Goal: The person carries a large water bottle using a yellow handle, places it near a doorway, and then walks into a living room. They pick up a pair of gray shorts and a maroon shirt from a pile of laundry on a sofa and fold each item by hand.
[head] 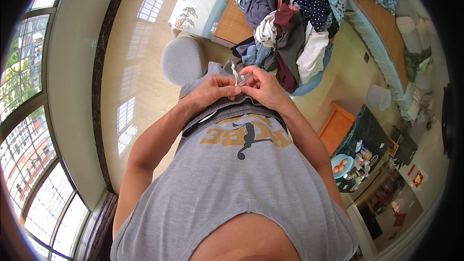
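Both hands meet in front of my waist, at a pair of grey shorts (pixel 232 110) with an elastic waistband. My left hand (pixel 266 86) pinches a white drawstring (pixel 236 74) between thumb and finger. Against it, fingertips nearly touching, my right hand (pixel 219 88) grips the same drawstring near the waistband. The loose loop of the cord stands up between the two hands. Whether the cord is knotted cannot be told. Just beyond the hands lies a large heap of mixed clothes (pixel 290 40), among them dark, white, maroon and polka-dot pieces.
A round grey woven-topped stool (pixel 182 59) stands ahead to the left. Beyond it are a wooden surface with a bamboo mat (pixel 235 11) and a tree-patterned cover (pixel 195 0). At right are an orange wooden stool (pixel 337 125), a dark table (pixel 366 130) and a white bin (pixel 378 97). Windows line the left.
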Motion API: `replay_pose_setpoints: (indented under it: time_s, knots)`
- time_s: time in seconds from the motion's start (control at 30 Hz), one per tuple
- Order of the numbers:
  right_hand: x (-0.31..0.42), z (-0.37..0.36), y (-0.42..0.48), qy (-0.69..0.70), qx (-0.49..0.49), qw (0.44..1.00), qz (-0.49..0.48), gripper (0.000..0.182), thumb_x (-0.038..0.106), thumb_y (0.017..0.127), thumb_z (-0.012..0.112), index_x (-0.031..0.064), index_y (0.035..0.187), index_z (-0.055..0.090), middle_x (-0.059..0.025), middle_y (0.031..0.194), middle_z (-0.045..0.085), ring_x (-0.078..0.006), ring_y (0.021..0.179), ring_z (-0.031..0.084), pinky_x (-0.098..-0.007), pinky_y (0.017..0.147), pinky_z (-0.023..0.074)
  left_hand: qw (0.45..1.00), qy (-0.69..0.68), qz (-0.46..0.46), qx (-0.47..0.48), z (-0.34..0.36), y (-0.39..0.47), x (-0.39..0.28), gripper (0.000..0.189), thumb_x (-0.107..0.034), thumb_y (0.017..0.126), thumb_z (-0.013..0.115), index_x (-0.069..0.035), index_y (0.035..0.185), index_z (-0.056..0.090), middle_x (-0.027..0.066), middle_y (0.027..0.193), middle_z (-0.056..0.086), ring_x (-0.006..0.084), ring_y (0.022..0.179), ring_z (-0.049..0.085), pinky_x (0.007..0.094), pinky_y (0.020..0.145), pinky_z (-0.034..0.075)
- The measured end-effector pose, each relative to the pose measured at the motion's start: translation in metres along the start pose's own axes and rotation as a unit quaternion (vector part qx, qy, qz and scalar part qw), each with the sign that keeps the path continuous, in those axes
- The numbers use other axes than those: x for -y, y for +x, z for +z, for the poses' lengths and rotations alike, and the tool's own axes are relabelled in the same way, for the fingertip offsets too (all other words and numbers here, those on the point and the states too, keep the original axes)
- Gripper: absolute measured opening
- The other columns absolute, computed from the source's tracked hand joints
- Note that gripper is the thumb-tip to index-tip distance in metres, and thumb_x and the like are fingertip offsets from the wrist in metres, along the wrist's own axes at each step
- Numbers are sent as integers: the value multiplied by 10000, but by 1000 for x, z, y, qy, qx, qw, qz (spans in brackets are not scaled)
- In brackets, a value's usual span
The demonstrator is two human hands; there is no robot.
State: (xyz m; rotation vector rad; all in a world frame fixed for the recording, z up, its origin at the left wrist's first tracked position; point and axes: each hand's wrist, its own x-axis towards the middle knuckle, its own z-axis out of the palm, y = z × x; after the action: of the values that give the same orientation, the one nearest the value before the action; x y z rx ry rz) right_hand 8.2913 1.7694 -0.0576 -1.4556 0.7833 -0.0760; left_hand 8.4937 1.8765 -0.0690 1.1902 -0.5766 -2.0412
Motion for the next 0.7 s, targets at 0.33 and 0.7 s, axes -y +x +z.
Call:
replay_pose_setpoints:
  time_s: [0.33,0.7]
  knots:
    - [18,-10,-10,-77,-39,993,-78,144,129,900,720,9,965,673,-54,764,643,-127,681,603,-280,623,486,984,-172,-27,-44,2,8,11,252,-290,1005,626,-53,1024,709,9,860,708,100,797,630,234,764,495]
    - [16,-7,-16,-78,-16,997,-10,252,196,919,695,38,1112,663,-128,823,695,-235,754,679,-358,683,516,983,88,80,-142,13,-2,9,220,-155,946,653,4,1090,700,24,891,686,57,820,579,243,749,480]
